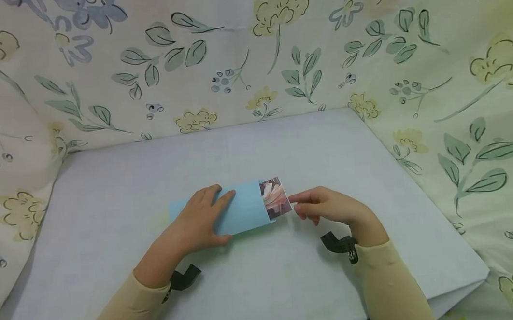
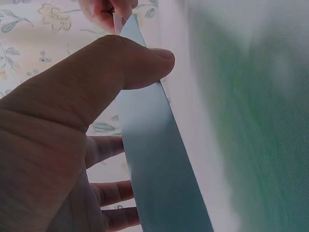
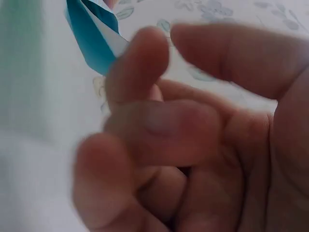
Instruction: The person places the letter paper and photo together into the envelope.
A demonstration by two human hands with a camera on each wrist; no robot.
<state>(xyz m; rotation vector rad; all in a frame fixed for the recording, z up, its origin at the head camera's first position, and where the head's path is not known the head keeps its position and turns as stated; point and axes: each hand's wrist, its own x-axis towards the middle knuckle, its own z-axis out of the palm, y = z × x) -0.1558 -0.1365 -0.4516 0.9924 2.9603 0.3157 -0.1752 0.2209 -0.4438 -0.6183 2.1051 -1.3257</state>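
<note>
A light blue paper envelope lies across the middle of the table, tilted slightly. Out of its right end sticks a printed picture card in pink, white and dark tones. My left hand holds the envelope, fingers at its far side and thumb at the near edge; the left wrist view shows the thumb over the blue paper. At the card's outer edge is my right hand, index finger extended to it. In the right wrist view the thumb stands apart from the index fingertip, and the other fingers bend inward.
A white cloth covers the table, whose right front corner shows. Floral fabric hangs behind it and along both sides. A black strap piece sits at the right wrist, another at the left.
</note>
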